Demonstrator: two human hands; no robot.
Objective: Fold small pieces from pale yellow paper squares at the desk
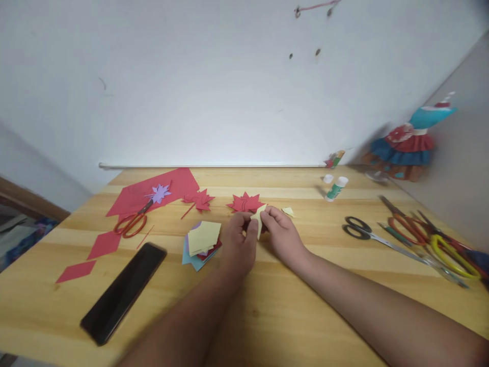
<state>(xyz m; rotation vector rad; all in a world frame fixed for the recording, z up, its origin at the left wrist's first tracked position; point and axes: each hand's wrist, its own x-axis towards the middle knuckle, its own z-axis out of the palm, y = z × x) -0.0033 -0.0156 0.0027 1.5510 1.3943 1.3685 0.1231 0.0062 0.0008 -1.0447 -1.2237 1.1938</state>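
Thin yellow paper (259,220) pinched in the air, just right of the paper stack (205,237)

From where I stand, I'd say the yellow paper weighs next to nothing. It looks crisp enough to keep a crease yet soft enough to buckle, and I'd expect it to tear or wrinkle sooner than slip, its matt face giving skin a fair grip. The sensible hold, to my mind, is a light fingertip pinch near the edges, clear of the narrow points.

The piece stands on edge, tilted, to the right of the paper stack, between two hands. The left hand (240,247), the nearer of the two to the stack, has its thumb and bent forefinger closed on the left side of the paper. The right hand (284,235), farther right of the stack, pinches the opposite side with its thumb high up; its other fingertips are hidden, so I can't tell how they sit. The paper shows as a slim strip between the thumbs, one end poking up above them.

Beyond the stack and to its right lies a red star cutout (244,202); a yellow scrap (288,211) rests farther right.
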